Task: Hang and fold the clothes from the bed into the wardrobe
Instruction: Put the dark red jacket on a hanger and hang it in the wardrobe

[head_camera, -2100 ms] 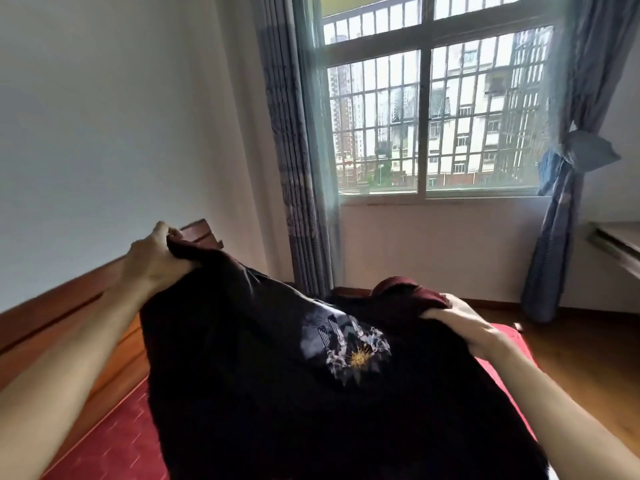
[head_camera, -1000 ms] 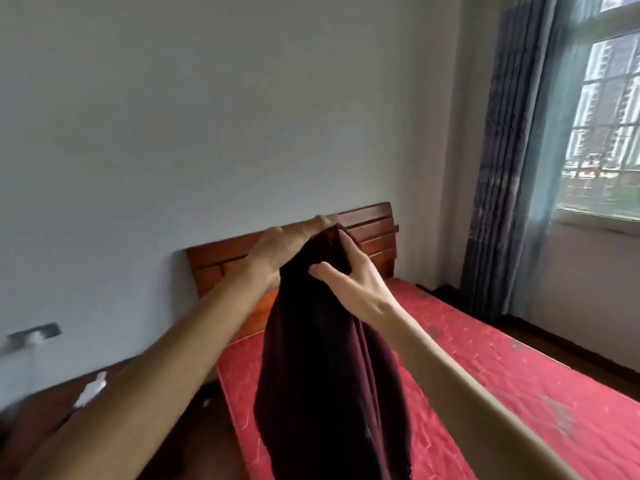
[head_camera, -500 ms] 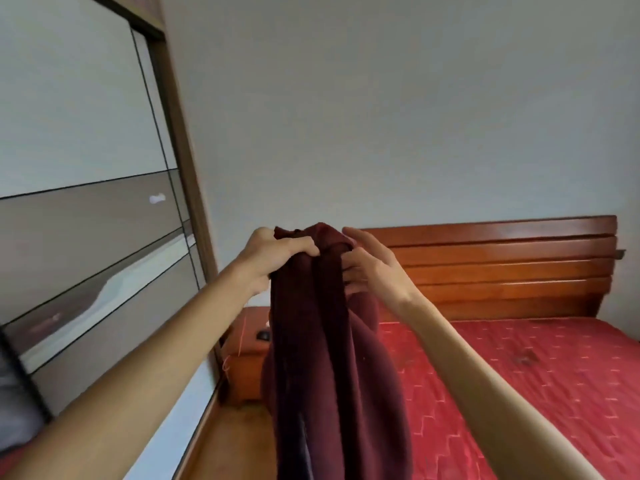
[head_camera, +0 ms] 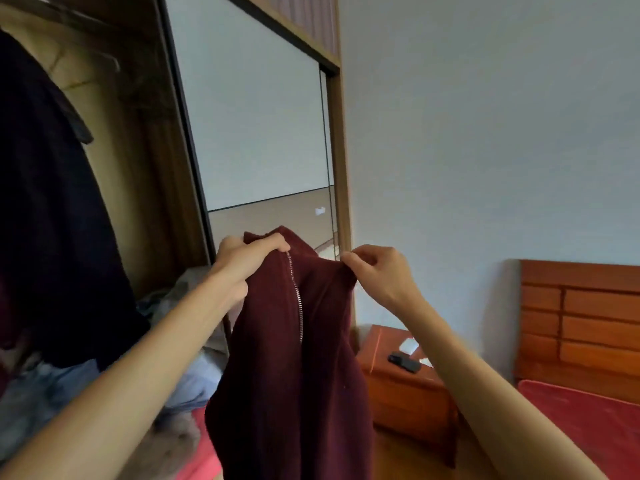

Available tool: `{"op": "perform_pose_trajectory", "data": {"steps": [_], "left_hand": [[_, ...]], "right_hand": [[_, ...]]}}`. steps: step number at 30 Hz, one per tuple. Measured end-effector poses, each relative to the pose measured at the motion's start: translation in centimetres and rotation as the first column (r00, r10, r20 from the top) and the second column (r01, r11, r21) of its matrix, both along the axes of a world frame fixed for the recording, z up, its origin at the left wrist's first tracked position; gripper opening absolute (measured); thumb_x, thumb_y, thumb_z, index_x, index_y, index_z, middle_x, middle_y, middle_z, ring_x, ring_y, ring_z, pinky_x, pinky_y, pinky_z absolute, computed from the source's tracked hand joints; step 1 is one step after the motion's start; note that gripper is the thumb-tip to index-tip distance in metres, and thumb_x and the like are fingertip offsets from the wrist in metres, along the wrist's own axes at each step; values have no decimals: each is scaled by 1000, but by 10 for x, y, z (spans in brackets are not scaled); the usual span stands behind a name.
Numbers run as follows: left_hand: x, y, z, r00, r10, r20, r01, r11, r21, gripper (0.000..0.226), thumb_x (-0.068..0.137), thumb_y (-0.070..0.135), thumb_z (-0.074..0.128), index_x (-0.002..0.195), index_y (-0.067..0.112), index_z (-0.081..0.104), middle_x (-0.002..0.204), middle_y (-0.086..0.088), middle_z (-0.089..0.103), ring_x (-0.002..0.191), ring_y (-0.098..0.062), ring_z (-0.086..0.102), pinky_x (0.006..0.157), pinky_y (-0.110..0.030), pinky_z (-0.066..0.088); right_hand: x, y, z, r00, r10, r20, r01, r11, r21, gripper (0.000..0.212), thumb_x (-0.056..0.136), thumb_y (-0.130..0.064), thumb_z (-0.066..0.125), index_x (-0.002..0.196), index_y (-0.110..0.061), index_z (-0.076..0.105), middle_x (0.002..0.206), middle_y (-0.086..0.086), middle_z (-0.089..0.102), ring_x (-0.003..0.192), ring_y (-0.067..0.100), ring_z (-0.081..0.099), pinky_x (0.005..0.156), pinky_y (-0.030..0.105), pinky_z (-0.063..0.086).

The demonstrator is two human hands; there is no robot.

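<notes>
A reddish-brown wooden nightstand (head_camera: 403, 393) stands on a wooden floor (head_camera: 398, 459), backed against a plain pale wall (head_camera: 485, 133). On its top lies a flat black thing (head_camera: 404, 362) shaped like a phone, towards the front edge. A small white box (head_camera: 408, 345) sits just behind it, nearer the wall; whether the two touch cannot be told. A further white piece (head_camera: 425, 361) shows just right of the black thing, partly hidden. The nightstand's front is in shadow, its details unclear.

no readable text anywhere
</notes>
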State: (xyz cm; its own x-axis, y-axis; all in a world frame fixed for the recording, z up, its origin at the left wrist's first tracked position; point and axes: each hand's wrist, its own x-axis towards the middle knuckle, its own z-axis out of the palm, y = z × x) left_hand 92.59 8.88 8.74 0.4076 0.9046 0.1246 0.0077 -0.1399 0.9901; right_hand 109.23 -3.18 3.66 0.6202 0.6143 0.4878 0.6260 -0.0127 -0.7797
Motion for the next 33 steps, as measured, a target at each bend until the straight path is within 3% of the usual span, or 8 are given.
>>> {"op": "perform_pose_trajectory", "data": {"steps": [3,6,9,14,18,23,27,33], "left_hand": [[-40,41,11,994,105,38,-105,994,5,32,69,14,85,94,4,68,78,-8,70,60,-16,65,39,-18,46],[-73,78,23,979,195,51,-195,981,2,45,66,18,87,101,6,62,93,-10,71,76,-20,68,56,-25,53],[-101,113,37,966,251,55,-252,968,2,47,64,17,89,99,8,58,98,-11,71,84,-24,70,66,-32,58],[-130,164,65,935,352,53,-353,936,1,57,61,16,90,108,5,60,99,-12,70,82,-24,70,58,-31,56],[-144,204,83,904,422,64,-424,905,24,68,58,18,91,117,3,61,101,-13,71,85,-25,71,63,-33,57],[-152,245,108,867,491,90,-497,865,68,77,63,19,90,128,5,52,100,-10,65,81,-22,65,55,-30,50],[-161,281,128,839,533,110,-542,837,72,88,51,22,94,129,7,56,108,-11,68,88,-24,69,59,-32,55],[-175,338,154,826,551,118,-559,828,44,85,34,25,94,114,9,70,105,-11,75,89,-26,74,60,-35,59]], "right_hand": [[-23,62,16,992,125,-12,-125,991,-36,24,89,-38,60,91,-20,77,79,-10,71,76,3,64,68,20,46],[-45,119,38,970,240,-25,-242,965,-106,33,91,-41,58,103,-16,75,90,-4,70,87,12,64,78,27,48],[-68,167,65,910,374,-179,-391,918,-73,38,94,-41,57,107,-8,72,97,4,69,86,16,62,80,29,50],[-89,235,110,761,507,-405,-546,838,22,48,94,-47,53,112,-5,68,102,11,73,86,23,70,77,30,54],[-92,283,139,602,655,-456,-683,718,130,54,98,-50,46,125,-4,58,114,17,69,100,27,70,83,33,57],[-94,352,177,397,784,-478,-788,558,261,60,100,-50,42,135,-1,46,118,23,65,106,32,68,89,36,57],[-96,411,206,314,827,-467,-821,484,305,66,99,-50,44,141,0,39,120,27,62,106,35,67,88,39,58],[-104,496,262,225,869,-441,-827,410,386,73,97,-51,49,148,-4,28,127,31,55,109,38,64,88,43,58]]}}
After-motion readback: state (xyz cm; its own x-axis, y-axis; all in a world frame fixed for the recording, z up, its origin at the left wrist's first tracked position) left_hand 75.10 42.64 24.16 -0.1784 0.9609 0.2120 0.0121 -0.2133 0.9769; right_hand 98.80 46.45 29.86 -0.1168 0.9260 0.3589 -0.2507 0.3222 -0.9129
